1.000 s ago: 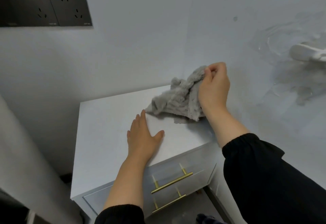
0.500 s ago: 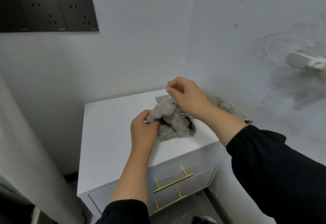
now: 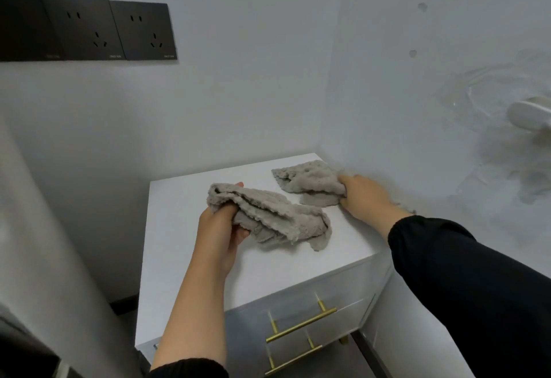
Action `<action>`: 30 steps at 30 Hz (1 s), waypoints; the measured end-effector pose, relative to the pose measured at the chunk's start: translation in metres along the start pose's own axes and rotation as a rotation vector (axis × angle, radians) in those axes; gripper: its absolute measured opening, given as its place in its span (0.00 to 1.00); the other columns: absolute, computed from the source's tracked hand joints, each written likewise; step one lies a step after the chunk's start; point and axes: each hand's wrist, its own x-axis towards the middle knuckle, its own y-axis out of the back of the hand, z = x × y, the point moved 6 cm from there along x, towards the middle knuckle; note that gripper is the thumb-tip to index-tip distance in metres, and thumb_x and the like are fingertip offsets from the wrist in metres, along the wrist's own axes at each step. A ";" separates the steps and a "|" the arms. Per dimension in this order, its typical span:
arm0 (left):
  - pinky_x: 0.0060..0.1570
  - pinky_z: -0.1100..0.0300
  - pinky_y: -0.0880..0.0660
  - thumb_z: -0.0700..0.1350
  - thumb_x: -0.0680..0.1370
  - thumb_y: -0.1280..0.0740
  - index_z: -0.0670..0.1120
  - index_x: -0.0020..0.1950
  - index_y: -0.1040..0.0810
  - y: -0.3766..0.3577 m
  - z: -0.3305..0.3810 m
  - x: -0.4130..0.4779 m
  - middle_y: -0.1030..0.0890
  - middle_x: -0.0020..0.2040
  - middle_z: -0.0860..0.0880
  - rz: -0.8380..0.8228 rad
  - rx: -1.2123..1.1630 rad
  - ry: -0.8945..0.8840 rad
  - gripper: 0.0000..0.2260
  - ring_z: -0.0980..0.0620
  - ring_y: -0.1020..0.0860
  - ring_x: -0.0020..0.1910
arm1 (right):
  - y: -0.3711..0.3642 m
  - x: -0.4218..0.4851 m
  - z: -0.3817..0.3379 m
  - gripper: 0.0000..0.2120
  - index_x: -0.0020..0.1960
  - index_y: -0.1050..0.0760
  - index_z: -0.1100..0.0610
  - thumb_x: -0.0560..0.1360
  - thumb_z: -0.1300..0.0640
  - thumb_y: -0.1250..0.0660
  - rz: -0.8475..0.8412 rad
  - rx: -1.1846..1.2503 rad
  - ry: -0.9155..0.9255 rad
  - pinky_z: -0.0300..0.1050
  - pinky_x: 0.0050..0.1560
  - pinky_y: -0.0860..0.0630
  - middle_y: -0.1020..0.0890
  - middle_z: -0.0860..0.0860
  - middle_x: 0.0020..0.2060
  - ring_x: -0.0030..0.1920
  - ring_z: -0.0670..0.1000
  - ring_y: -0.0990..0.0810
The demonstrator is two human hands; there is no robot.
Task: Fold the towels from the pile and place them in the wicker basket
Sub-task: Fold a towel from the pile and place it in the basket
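Above and left of the left grip (image 3: pixel 222 228), black wall sockets (image 3: pixel 110 30) are set in the wall. The left grip is clenched round the bunched end of a grey towel (image 3: pixel 277 216), whose rest trails away to its right onto the white worktop (image 3: pixel 179 228). Just beyond that, a second grey towel (image 3: pixel 307 181) lies crumpled by the back corner, its right end grasped by the right grip (image 3: pixel 363 196). Below both grips are brass drawer handles (image 3: pixel 301 325).
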 end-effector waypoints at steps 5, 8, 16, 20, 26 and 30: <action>0.26 0.65 0.24 0.38 0.80 0.42 0.42 0.47 0.23 0.001 -0.003 0.004 0.20 0.32 0.49 0.031 -0.120 0.036 0.08 0.56 0.23 0.27 | 0.043 0.037 -0.016 0.14 0.59 0.28 0.57 0.74 0.58 0.37 0.297 0.182 -0.024 0.47 0.42 0.30 0.24 0.59 0.52 0.50 0.61 0.25; 0.28 0.64 0.23 0.41 0.80 0.40 0.43 0.47 0.23 0.002 -0.003 0.006 0.20 0.31 0.51 0.069 -0.119 0.030 0.07 0.56 0.23 0.28 | 0.040 0.052 -0.038 0.25 0.69 0.36 0.55 0.75 0.51 0.35 0.105 -0.002 0.015 0.54 0.58 0.30 0.31 0.60 0.65 0.62 0.62 0.31; 0.30 0.63 0.23 0.44 0.79 0.38 0.43 0.46 0.21 0.000 0.005 0.004 0.21 0.34 0.49 0.046 -0.037 -0.012 0.09 0.53 0.22 0.31 | 0.041 -0.037 -0.100 0.18 0.55 0.23 0.53 0.82 0.45 0.47 -0.058 0.833 0.133 0.41 0.50 0.30 0.21 0.45 0.49 0.49 0.44 0.24; 0.33 0.62 0.22 0.44 0.80 0.39 0.42 0.46 0.20 -0.011 0.011 -0.007 0.20 0.35 0.49 -0.019 0.016 -0.027 0.10 0.53 0.21 0.34 | 0.037 -0.091 -0.113 0.25 0.66 0.29 0.48 0.73 0.37 0.38 -0.314 1.075 0.186 0.31 0.48 0.31 0.23 0.41 0.57 0.58 0.41 0.25; 0.23 0.65 0.29 0.46 0.79 0.37 0.38 0.45 0.21 -0.021 0.014 -0.023 0.21 0.31 0.46 -0.082 0.233 0.009 0.12 0.53 0.27 0.24 | 0.047 -0.108 -0.081 0.04 0.39 0.21 0.57 0.73 0.61 0.31 -0.061 1.168 0.034 0.34 0.30 0.28 0.20 0.44 0.28 0.29 0.40 0.22; 0.24 0.65 0.31 0.49 0.79 0.36 0.41 0.42 0.21 -0.021 0.006 -0.023 0.24 0.32 0.45 -0.093 0.217 0.112 0.13 0.53 0.28 0.26 | 0.053 -0.124 -0.071 0.12 0.34 0.27 0.54 0.75 0.64 0.33 -0.152 1.375 -0.010 0.30 0.25 0.32 0.25 0.41 0.20 0.23 0.39 0.26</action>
